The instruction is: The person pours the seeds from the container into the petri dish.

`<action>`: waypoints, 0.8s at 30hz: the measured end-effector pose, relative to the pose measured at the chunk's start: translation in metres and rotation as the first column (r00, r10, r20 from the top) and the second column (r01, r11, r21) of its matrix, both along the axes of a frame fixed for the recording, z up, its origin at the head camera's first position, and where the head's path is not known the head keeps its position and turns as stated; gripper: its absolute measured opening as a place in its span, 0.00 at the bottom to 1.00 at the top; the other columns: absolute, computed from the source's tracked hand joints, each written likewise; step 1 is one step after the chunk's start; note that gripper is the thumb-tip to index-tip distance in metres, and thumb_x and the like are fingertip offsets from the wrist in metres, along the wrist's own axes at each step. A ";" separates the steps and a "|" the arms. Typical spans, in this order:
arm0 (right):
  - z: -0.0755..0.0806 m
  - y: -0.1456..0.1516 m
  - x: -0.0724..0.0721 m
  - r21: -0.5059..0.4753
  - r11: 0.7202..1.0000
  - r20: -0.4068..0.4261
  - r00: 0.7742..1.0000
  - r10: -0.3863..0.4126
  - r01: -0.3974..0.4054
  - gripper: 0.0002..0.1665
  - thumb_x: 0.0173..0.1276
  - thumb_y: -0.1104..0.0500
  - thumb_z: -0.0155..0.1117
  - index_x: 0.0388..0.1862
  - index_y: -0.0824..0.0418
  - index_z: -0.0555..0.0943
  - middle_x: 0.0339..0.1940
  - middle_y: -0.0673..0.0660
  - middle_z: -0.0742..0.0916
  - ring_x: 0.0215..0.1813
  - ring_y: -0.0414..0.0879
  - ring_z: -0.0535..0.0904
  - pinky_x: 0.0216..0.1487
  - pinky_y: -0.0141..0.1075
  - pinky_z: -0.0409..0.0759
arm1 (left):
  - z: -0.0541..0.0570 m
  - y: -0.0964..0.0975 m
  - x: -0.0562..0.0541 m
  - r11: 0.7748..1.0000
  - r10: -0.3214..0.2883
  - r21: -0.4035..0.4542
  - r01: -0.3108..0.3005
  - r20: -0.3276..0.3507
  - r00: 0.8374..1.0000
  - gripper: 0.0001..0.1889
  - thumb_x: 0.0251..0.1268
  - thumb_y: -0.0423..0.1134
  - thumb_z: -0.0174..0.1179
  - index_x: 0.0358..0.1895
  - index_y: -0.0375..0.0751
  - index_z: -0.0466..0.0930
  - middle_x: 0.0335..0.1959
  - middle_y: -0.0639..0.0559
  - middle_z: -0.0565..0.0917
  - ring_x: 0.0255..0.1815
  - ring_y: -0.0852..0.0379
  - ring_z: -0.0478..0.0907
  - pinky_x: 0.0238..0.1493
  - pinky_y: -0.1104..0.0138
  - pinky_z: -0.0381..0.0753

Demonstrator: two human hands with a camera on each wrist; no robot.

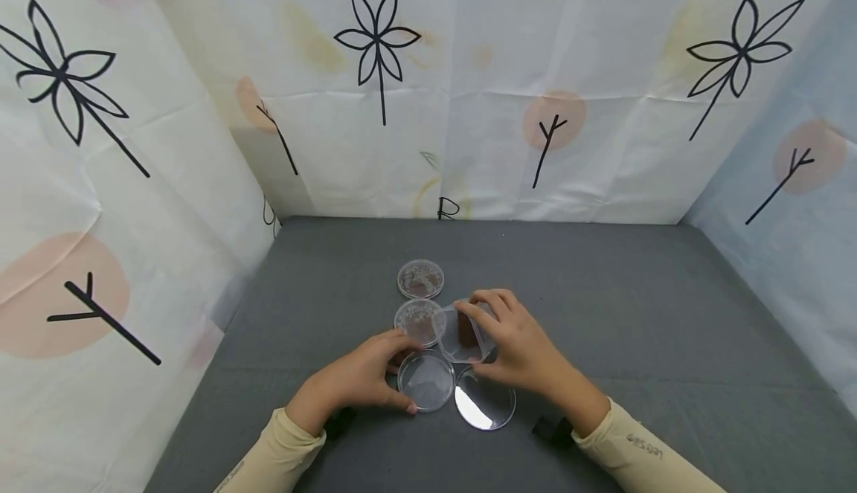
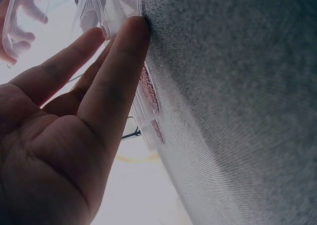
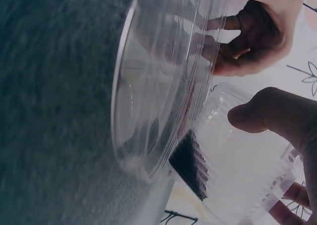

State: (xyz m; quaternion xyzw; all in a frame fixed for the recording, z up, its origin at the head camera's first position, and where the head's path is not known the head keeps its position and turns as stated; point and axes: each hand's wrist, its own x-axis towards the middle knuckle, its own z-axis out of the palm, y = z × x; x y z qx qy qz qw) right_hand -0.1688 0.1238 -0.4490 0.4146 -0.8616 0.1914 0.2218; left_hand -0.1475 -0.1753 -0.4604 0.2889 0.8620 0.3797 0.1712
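Note:
My left hand (image 1: 364, 374) holds a clear petri dish (image 1: 426, 381) flat on the table, thumb at its near edge and fingers at its far side. In the left wrist view, the fingers (image 2: 111, 81) reach along the dish's side. My right hand (image 1: 518, 344) grips a clear plastic tub (image 1: 448, 337), tilted over beside that dish. Dark reddish-brown granules (image 3: 190, 163) have slid to the tub's lower corner. A clear round lid or dish half (image 1: 485, 401) lies just below the tub, to the right of the held dish.
Behind the hands, two petri dishes (image 1: 420, 279) with brown granules inside stand in a line, the nearer dish (image 1: 416, 320) close to the left fingers. The grey tabletop (image 1: 636, 300) meets patterned cloth walls (image 1: 502, 54) at the back and sides.

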 end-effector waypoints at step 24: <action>0.000 -0.017 0.014 0.120 0.991 -0.245 0.966 0.087 -0.059 0.57 0.41 0.57 0.91 0.75 0.53 0.78 0.65 0.60 0.80 0.65 0.59 0.75 0.63 0.56 0.81 | 0.002 -0.002 0.001 1.000 0.004 -0.013 -0.004 0.023 1.000 0.43 0.47 0.44 0.88 0.68 0.38 0.78 0.60 0.47 0.80 0.58 0.49 0.82 0.54 0.74 0.87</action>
